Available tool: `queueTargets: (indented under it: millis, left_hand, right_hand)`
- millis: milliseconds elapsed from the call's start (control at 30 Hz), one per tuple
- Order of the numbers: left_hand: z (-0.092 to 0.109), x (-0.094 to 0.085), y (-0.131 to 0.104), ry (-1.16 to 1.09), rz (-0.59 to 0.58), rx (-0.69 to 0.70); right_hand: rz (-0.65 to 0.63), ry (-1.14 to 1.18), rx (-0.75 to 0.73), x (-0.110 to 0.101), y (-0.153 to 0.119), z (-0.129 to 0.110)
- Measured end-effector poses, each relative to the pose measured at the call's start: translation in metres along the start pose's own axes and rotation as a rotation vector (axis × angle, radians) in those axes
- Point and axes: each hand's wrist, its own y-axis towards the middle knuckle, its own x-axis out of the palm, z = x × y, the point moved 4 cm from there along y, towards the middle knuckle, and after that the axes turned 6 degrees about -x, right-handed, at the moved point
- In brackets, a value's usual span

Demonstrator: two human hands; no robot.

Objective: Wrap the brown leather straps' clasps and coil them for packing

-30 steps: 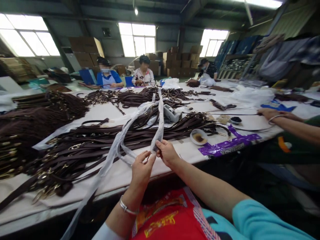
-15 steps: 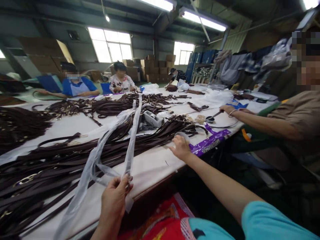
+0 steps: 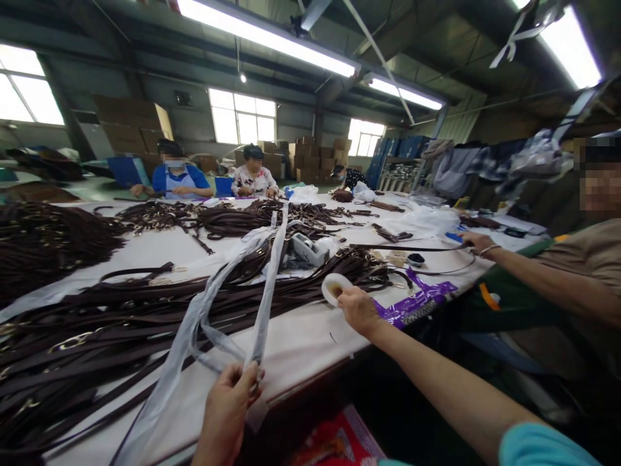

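Note:
Near the front edge of the table, my left hand (image 3: pixel 235 402) pinches the end of a long strip of translucent white plastic (image 3: pixel 268 301), which runs away from me over the dark straps. To the right, my right hand (image 3: pixel 359 309) grips a roll of whitish tape (image 3: pixel 336 288) by its rim, raised on edge above the tabletop. Dark brown leather straps (image 3: pixel 174 307) with metal clasps lie in long bundles beneath and beside the plastic. Behind the roll sits a grey tape dispenser (image 3: pixel 309 249).
Purple printed plastic (image 3: pixel 420 301) lies at the table's right edge beside my forearm. A small dark round container (image 3: pixel 416 259) stands beyond it. At right, a co-worker's hand (image 3: pixel 478 243) holds a strap. Two seated people work across the table, among more strap piles (image 3: pixel 53 252).
My right hand has lifted the tape roll off the table and turned it on edge. My left hand keeps its pinch on the plastic. The view has tilted upward.

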Motion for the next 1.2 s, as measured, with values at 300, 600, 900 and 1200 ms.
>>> queueTargets:
  millis: [300,600,900,1200]
  left_hand:
    - [0.015,-0.01,0.013,0.898,0.143,0.613]
    - [0.066,0.024,0.027,0.968,0.112,1.04]
    - [0.06,0.016,0.079,1.111,-0.108,0.861]
    - [0.06,0.033,0.094,1.226,-0.072,0.557]
  right_hand:
    - [-0.073,0.046,-0.346,0.001,0.054,-0.116]
    - [-0.268,0.122,-0.835,0.01,0.066,-0.154]
    - [-0.294,0.183,-1.114,0.017,0.09,-0.139]
    - [-0.194,0.261,-1.212,0.042,0.108,-0.115]
